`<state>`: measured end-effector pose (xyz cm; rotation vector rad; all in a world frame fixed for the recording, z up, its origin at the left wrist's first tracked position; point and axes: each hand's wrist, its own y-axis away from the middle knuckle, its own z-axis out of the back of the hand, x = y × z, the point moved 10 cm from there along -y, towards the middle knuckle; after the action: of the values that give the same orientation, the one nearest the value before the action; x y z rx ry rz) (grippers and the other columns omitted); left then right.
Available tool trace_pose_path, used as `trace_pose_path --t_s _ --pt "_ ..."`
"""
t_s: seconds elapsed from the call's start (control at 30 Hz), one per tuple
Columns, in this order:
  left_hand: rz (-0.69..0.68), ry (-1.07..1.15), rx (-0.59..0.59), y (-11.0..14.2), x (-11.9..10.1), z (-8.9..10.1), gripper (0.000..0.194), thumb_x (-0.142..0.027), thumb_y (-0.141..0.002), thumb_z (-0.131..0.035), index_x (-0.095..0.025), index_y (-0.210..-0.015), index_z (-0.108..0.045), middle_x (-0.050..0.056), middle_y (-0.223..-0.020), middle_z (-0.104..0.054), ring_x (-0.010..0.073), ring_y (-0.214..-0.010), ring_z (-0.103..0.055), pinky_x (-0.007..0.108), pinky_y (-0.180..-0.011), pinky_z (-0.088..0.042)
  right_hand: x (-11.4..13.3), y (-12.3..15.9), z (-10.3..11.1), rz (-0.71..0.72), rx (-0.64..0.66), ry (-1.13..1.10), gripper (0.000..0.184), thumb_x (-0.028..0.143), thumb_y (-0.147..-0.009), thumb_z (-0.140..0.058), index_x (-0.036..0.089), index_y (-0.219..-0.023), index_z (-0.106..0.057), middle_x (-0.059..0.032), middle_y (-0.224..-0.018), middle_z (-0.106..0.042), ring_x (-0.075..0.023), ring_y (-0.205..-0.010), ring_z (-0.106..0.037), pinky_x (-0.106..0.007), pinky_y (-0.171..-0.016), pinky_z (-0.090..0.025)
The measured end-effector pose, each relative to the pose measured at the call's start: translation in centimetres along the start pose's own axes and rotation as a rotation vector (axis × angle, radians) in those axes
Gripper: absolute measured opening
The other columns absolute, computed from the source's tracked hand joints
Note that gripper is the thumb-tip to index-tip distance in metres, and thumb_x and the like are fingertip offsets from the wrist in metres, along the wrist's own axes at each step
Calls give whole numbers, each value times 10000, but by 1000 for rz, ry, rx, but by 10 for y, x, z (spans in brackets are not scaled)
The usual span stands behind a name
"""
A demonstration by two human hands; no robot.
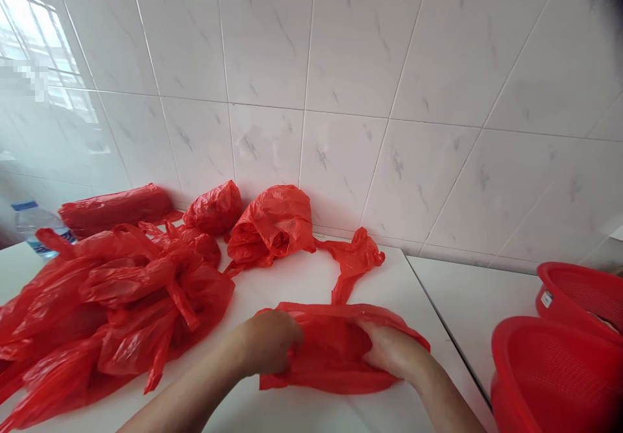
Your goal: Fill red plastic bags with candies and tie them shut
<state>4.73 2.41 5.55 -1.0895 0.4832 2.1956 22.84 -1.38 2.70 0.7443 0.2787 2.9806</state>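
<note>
A thin red plastic bag (pixel 335 345) lies spread sideways on the white table in front of me, its mouth held apart. My left hand (pixel 275 342) is closed at the bag's left side, with the fingertips hidden in the folds. At the right side, my right hand (pixel 389 348) reaches inside the mouth and grips the plastic, its fingers partly covered by red film. Just beyond the bag, a crumpled red strip of plastic (pixel 355 258) trails back toward a loose roll of red bags (pixel 275 222).
A big heap of red plastic bags (pixel 121 296) covers the table's left side. Two more red rolls (pixel 214 207) (pixel 117 209) rest against the tiled wall (pixel 350 160). A water bottle (pixel 41 225) stands far left. Red plastic baskets (pixel 549 355) sit right, beyond a table seam.
</note>
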Motion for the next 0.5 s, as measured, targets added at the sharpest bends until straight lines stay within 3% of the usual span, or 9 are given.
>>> trace_pose_path --t_s 0.13,0.2,0.27,0.4,0.5 --pt "-103 -332 65 0 -28 -3 362 -140 -662 -594 -289 -984 -665 15 -954 -668 244 -863 -615 328 -736 -472 8 8 -7 -9 92 8 688 63 -641 -504 454 -1204 -561 52 -886 -703 -162 -660 -637 -211 -491 -375" --pt "-196 -470 -17 -3 -41 1 473 -106 -714 -568 -295 -1147 -595 15 -1185 -614 232 -1014 -581 332 -847 -465 15 11 -10 23 123 -15 617 92 -662 -521 415 -1185 -582 44 -942 -699 -161 -716 -637 -211 -529 -390" --pt "-195 -618 -94 -9 -38 5 562 -79 -701 -606 -274 -1225 -550 40 -1341 -518 253 -1114 -528 368 -929 -440 19 12 -10 43 125 -67 483 121 -693 -519 352 -1103 -629 28 -998 -688 -162 -779 -635 -211 -569 -403" --pt "-78 -783 -107 -20 -12 9 604 -131 -658 -718 -249 -1228 -558 86 -1303 -532 285 -1097 -526 411 -915 -456 22 14 -10 73 147 -123 334 110 -664 -513 311 -877 -674 45 -977 -671 -158 -804 -627 -214 -581 -409" --pt "-117 -791 -127 -20 -17 9 427 -125 -718 -657 -240 -1127 -615 78 -1142 -599 258 -1002 -560 402 -873 -465 23 14 -2 83 107 -104 316 119 -641 -537 309 -861 -661 49 -975 -661 -167 -831 -621 -228 -599 -415"
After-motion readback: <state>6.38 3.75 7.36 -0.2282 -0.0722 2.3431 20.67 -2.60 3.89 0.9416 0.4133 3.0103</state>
